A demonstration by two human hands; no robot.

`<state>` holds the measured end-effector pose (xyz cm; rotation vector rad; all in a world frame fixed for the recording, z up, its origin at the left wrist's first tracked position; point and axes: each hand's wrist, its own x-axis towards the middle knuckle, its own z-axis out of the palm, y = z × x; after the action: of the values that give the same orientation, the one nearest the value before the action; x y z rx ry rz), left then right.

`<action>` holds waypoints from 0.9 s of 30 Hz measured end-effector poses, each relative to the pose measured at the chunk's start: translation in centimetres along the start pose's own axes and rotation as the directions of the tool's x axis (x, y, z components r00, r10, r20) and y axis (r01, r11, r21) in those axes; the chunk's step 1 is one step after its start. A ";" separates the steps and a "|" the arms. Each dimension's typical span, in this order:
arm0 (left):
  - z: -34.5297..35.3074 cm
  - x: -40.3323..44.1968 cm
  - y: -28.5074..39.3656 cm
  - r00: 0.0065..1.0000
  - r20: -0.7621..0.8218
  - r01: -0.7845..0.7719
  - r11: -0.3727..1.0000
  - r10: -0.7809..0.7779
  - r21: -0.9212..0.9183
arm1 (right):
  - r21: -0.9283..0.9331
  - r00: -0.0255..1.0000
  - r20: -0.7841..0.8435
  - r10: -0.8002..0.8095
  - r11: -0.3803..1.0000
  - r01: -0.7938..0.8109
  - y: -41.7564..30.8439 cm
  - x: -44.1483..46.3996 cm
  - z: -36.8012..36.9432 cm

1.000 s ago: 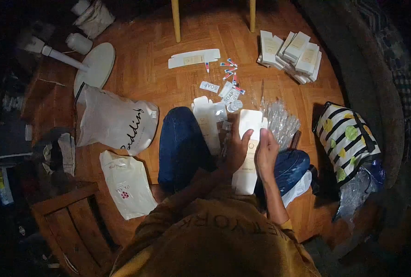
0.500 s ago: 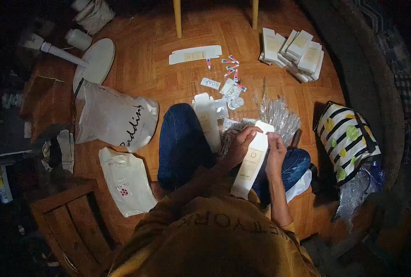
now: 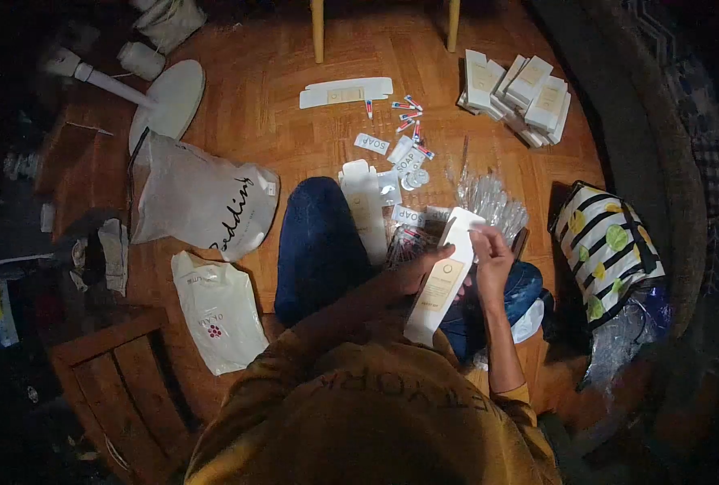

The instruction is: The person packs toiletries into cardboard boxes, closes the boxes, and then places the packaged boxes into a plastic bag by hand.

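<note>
A long white box with a beige label is tilted above my lap, its upper end flap raised. My left hand grips its left side, with the thumb across the front. My right hand is at the box's upper right edge, fingers bent and closed at the flap; what they pinch is too small to make out. Just beyond the box lie soap packets and a heap of clear plastic wrappers. A flattened white carton lies beside my left knee.
Small toothpaste tubes and another flat carton lie farther off on the wood floor. White boxes are stacked at the upper right. Bags stand on both sides: a bedding bag, a white bag and a striped bag.
The box's top end has narrowed from an open, flat look to a raised flap. My right hand has moved slightly right, and my left hand has slid lower along the box.
</note>
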<state>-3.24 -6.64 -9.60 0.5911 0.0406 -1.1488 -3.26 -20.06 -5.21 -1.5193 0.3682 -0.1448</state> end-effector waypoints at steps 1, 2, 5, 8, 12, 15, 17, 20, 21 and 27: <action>-0.4 0.4 -0.3 1.000 0.003 0.001 1.000 -0.001 -0.002 | 0.078 0.996 -0.039 -0.080 0.994 0.083 -0.8 -0.1 0.2; -1.0 1.1 -0.6 0.993 0.114 -0.037 0.999 0.041 -0.035 | 0.075 0.996 -0.039 -0.080 0.994 0.083 -1.4 -0.1 -0.1; -0.8 1.4 -0.5 0.974 0.211 -0.058 0.994 0.076 -0.093 | 0.041 0.989 0.098 -0.113 0.993 0.109 -3.0 0.6 -1.6; -0.6 1.2 0.0 0.975 0.219 -0.032 0.999 0.040 -0.038 | -0.169 0.937 0.328 -0.122 0.968 0.185 -4.2 1.2 -2.7; -0.5 1.5 0.4 0.963 0.268 -0.020 0.994 -0.010 0.107 | -0.240 0.933 0.359 -0.016 0.965 0.109 -5.8 2.7 -2.5; -0.2 1.5 0.5 0.984 0.177 -0.068 0.974 0.030 0.216 | -0.303 0.918 0.369 0.141 0.953 -0.025 -6.1 3.2 -2.1; -0.4 1.3 0.5 0.978 0.197 -0.111 0.976 0.073 0.188 | -0.312 0.900 0.372 0.226 0.944 -0.108 -5.7 3.6 -2.1; -0.1 0.9 0.9 0.962 0.242 -0.157 0.981 0.126 0.113 | -0.253 0.836 0.412 0.363 0.927 -0.278 -5.0 4.0 -2.7; -0.1 0.8 1.1 0.953 0.265 -0.166 0.984 0.144 0.064 | -0.201 0.842 0.415 0.346 0.937 -0.286 -5.1 3.8 -2.5; -1.0 2.1 1.7 0.957 0.269 -0.113 0.994 0.109 0.001 | 0.016 0.873 0.384 0.302 0.942 -0.334 -5.3 2.8 -1.7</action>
<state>-0.57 -7.51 -10.44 0.4415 -0.2326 -1.1121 -0.45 -22.91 -0.43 -1.3470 0.2939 0.3873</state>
